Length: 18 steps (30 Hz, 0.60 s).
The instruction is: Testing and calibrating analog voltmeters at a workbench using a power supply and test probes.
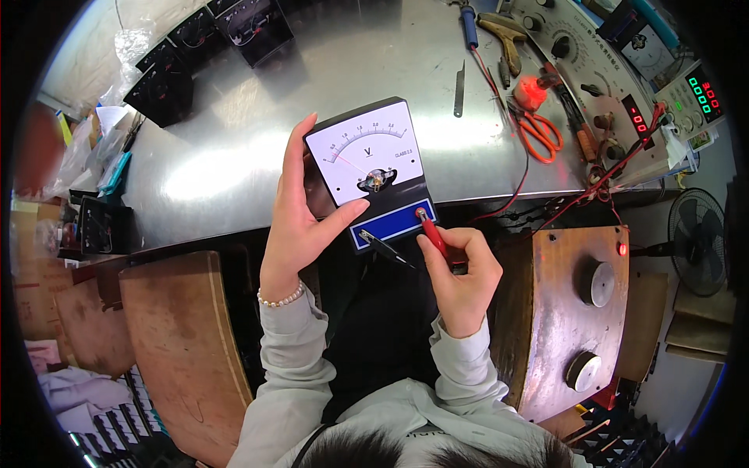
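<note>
An analog voltmeter with a white dial and a black case is tilted at the table's front edge. My left hand is wrapped round its left side, thumb on the front below the dial. In my right hand is a red alligator clip, pinched between thumb and fingers. Its metal tip meets the right terminal on the meter's blue panel. A black alligator clip sits at the left terminal, with no hand on it. The meter's needle lies toward the low end of the scale.
Several black meter cases stand at the table's far left. On the right are orange-handled scissors, a blue-handled tool, a thin blade and a test instrument with red leads. A wooden box with knobs stands right of my lap.
</note>
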Tool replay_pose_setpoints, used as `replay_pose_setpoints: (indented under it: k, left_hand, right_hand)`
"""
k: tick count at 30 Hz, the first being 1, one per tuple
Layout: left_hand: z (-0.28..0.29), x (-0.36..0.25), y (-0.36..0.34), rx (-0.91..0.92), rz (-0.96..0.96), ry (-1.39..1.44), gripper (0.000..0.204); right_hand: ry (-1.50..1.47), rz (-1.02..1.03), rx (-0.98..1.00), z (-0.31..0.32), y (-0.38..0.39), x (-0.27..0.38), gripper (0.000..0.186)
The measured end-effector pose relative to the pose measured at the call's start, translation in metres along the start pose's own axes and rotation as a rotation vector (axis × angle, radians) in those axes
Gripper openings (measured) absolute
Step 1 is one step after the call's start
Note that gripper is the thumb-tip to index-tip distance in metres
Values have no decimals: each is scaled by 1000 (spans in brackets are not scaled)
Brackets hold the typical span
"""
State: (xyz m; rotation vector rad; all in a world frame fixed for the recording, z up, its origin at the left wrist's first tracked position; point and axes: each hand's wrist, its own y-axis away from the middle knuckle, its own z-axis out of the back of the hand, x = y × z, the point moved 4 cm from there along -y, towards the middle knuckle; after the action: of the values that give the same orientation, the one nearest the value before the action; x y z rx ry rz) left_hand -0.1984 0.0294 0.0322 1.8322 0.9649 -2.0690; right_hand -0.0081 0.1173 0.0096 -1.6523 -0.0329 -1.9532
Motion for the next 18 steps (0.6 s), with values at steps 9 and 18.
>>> replay_pose_setpoints:
  k: [9,18]
  left_hand:
    - [19,3,-1,-28,-156,-492,112]
    - [36,-22,7,-151,-28,-541,94]
  right_hand:
    - [-152,-164,183,-7,16,27,23]
    - [-160,20,259,-11,25,19,16]
